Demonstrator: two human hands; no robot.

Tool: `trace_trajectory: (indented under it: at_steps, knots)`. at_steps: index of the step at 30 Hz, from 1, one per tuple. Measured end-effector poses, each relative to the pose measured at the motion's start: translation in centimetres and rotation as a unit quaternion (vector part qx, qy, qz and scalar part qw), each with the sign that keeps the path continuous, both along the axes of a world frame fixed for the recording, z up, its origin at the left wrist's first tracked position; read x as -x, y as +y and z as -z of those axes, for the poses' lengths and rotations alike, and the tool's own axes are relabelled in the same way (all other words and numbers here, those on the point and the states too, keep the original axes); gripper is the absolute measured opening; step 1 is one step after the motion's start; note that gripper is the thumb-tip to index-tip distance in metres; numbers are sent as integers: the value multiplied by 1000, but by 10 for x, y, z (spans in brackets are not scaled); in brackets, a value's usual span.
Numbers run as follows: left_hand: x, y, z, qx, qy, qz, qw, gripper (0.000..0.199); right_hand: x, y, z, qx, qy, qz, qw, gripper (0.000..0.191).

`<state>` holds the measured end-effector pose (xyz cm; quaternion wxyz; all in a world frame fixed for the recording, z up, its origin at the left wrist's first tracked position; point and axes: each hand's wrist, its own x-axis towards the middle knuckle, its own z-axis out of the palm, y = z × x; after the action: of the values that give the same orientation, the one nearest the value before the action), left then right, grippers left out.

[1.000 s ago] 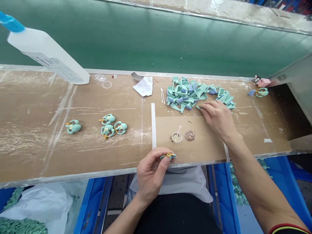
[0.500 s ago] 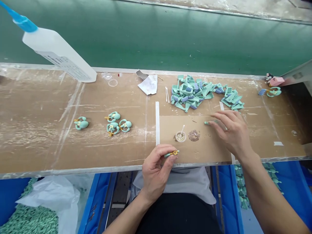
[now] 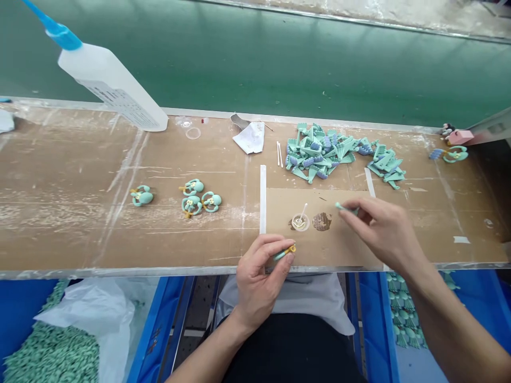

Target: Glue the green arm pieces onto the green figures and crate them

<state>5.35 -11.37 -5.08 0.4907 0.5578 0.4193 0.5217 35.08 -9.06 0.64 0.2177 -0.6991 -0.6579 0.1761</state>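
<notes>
While the left hand grips a small toy part, smooth teal with a yellow ring-shaped end, near the bench's front edge, the right hand at its two to three o'clock pinches a slim teal piece, thumb and forefinger drawn close around it. At one o'clock of the toy part, a shallow clear plastic cup with a pale stick leaning in it sits beside a rough brown patch on a flat cardboard sheet. Between twelve and one lies a jumbled heap of wedge-shaped teal pieces, some ending in ridged lilac blocks; two thin white swabs lie near twelve, a creased paper scrap just left of them. Toward ten, three glossy, round-headed figures cluster on the scuffed brown bench, and a translucent bottle with a blue nozzle stands tilted in view beyond. Blue plastic bins sit below: one at eight o'clock, with green pieces and crumpled film, another at four.
</notes>
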Motion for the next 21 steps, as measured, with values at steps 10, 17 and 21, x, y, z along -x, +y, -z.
trace_trajectory:
  at_steps: [10, 17, 21]
  knots:
    - [-2, 5, -9, -61, 21, 6, 998, 30, 104, -53, 7, 198, 674, 99, 705, 39]
    - [-3, 3, -7, -88, 43, 5, 995, 30, 96, -56, 9, 223, 666, 88, 707, 39]
    - [1, 3, -11, -134, 83, 9, 987, 29, 99, -56, 8, 237, 676, 88, 692, 43]
